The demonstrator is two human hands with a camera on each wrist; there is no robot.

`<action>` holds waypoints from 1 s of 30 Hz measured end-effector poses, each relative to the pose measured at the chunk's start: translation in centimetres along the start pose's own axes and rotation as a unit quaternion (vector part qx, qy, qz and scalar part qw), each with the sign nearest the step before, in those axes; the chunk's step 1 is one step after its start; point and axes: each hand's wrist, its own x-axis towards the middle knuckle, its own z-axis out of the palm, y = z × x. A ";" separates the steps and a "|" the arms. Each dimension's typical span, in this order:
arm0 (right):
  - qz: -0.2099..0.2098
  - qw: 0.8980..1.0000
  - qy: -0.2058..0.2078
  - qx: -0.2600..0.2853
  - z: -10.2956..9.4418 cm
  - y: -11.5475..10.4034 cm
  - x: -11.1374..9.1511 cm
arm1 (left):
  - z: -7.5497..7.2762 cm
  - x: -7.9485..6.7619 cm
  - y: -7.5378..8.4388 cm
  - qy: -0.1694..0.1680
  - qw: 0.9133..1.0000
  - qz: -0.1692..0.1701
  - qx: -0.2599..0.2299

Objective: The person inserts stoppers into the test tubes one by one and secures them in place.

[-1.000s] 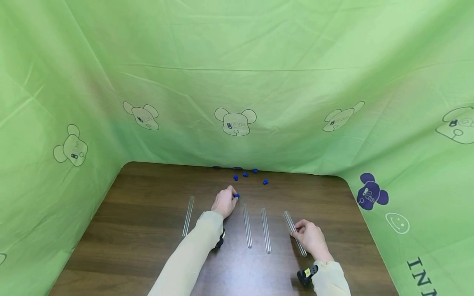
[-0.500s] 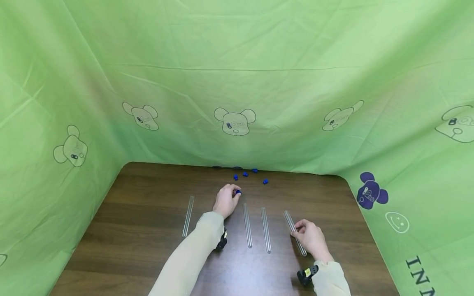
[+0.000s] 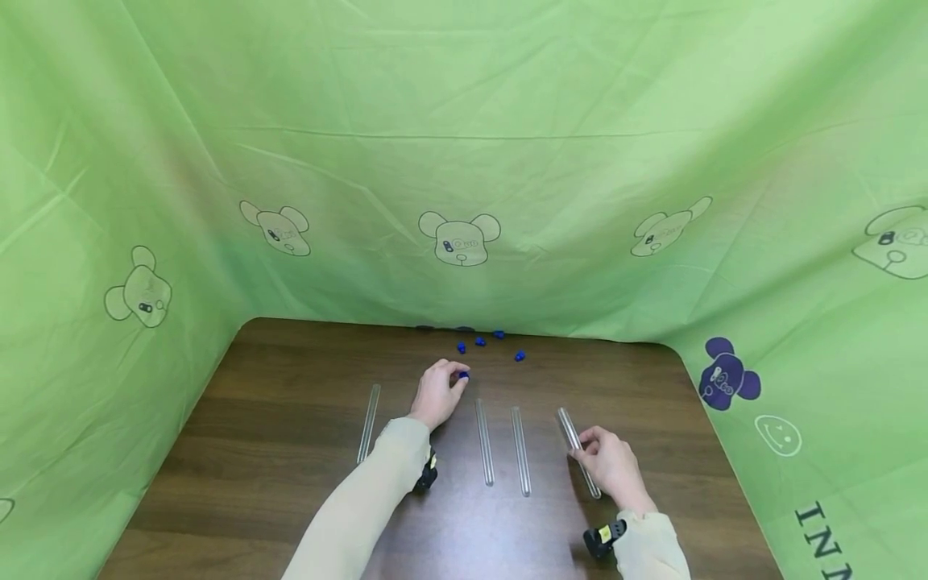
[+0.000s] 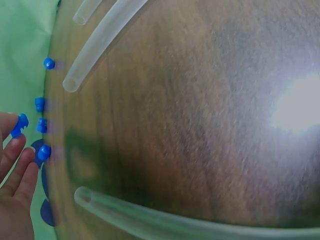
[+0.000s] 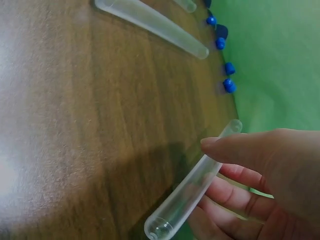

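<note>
Between thumb and fingertips, my left hand [image 3: 437,393] pinches a small blue stopper [image 4: 20,125], lifted above the table in the left wrist view. My right hand [image 3: 611,465] holds a clear test tube [image 5: 185,192] by its sides, thumb on one side and fingers on the other. The tube's open end points toward the back of the table, its rounded end toward the front. Two more clear test tubes, one [image 3: 484,443] and another [image 3: 520,451], lie between the hands. A further test tube [image 3: 369,423] lies left of the left forearm, its lower end partly covered by the sleeve.
Several blue stoppers lie near the back edge, including one stopper [image 3: 519,355] farther right. The brown wooden table [image 3: 290,387] is bordered by a hanging green cloth [image 3: 464,161] at the back and sides.
My left hand has lifted the blue stopper off the table and drawn slightly back. My right hand has raised the test tube slightly, its open end shifting a little toward the back.
</note>
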 end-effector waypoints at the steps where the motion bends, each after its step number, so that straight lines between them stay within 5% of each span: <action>1: 0.001 1.000 -0.001 0.002 -0.1 -0.1 0.0 | -0.2 0.0 0.0 -0.001 1.000 0.000 0.000; 14: -0.014 1.000 0.015 0.013 0.0 -1.2 -0.3 | -1.1 -0.5 0.3 -0.024 1.000 -0.013 -0.012; 30: -0.002 0.999 0.017 0.044 -0.2 -1.8 0.1 | -1.7 -0.9 0.6 0.003 0.999 -0.001 -0.035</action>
